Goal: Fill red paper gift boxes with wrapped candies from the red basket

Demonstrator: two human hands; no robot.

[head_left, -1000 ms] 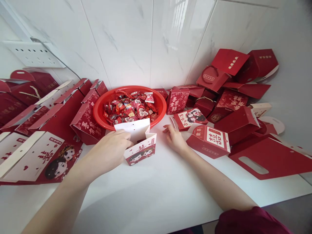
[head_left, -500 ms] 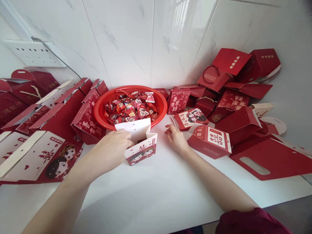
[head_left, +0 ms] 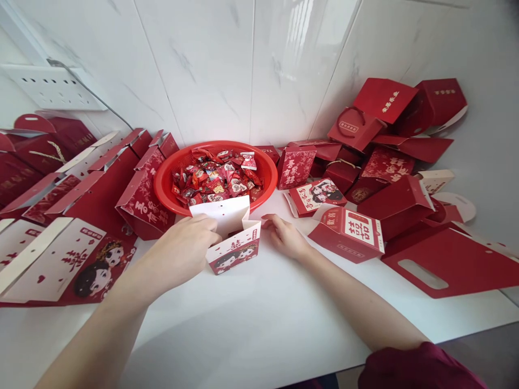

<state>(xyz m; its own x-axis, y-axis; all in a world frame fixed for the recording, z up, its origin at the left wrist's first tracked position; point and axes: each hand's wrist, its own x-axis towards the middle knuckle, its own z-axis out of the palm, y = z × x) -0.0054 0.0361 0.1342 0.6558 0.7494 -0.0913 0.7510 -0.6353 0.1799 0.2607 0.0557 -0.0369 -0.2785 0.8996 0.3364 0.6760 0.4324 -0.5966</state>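
A white and red cartoon-couple box [head_left: 233,251] stands upright on the table with its top open. My left hand [head_left: 184,248] grips the box's left side, its fingers curled at the opening. My right hand [head_left: 286,237] is just right of the box, fingers partly bent and apart, holding nothing. Right behind the box is a red basket [head_left: 162,186] full of wrapped candies [head_left: 217,178]. What lies inside the box is mostly hidden.
Rows of red and white boxes [head_left: 89,259] stand at the left. A red box [head_left: 344,237] lies right of my right hand, beside a flat couple-print box [head_left: 318,195]. More red boxes [head_left: 389,162] are piled at the right against the tiled wall [head_left: 214,70].
My right hand has moved left, closer to the box. My left hand keeps its hold, and the box has barely moved.
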